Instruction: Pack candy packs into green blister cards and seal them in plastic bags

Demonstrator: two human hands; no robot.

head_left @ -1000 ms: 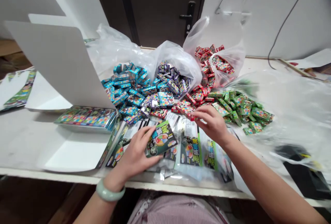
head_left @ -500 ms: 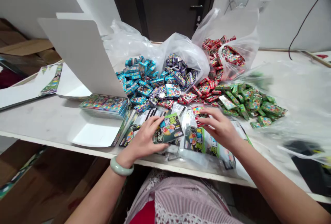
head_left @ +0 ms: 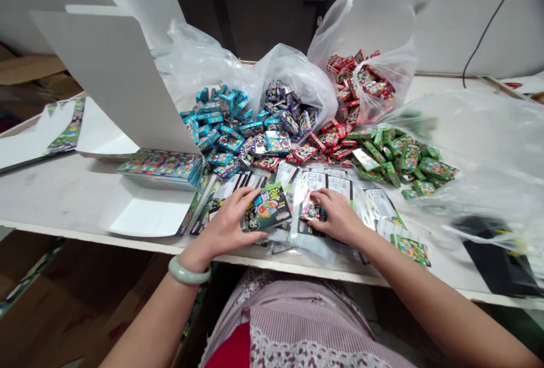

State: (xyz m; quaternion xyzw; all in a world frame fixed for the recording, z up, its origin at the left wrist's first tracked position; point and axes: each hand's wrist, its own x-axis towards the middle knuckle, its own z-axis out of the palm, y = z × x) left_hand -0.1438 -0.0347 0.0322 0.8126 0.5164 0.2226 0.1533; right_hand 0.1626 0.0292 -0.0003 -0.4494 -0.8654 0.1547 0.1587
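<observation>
My left hand (head_left: 227,223) grips a dark green printed packet (head_left: 267,207) flat against the stack of clear-backed packets (head_left: 225,201). My right hand (head_left: 338,216) holds a small red-and-white candy box (head_left: 312,209) down on a clear plastic sleeve (head_left: 306,237), with the fingers over the box. Behind my hands lie loose small boxes in heaps: blue (head_left: 216,124), purple (head_left: 284,113), red (head_left: 338,141) and green (head_left: 403,158). Clear bags (head_left: 297,81) hold more.
A white folded card (head_left: 114,73) stands up at the left, beside a tray of colourful boxes (head_left: 160,168). Clear plastic (head_left: 480,147) spreads over the table's right side. The white table's front edge (head_left: 280,260) runs just past my wrists, above my lap.
My right hand has come down and left from the heaps with the red box and now presses it on the sleeve. A green-printed packet now lies at the right. The view has shifted slightly.
</observation>
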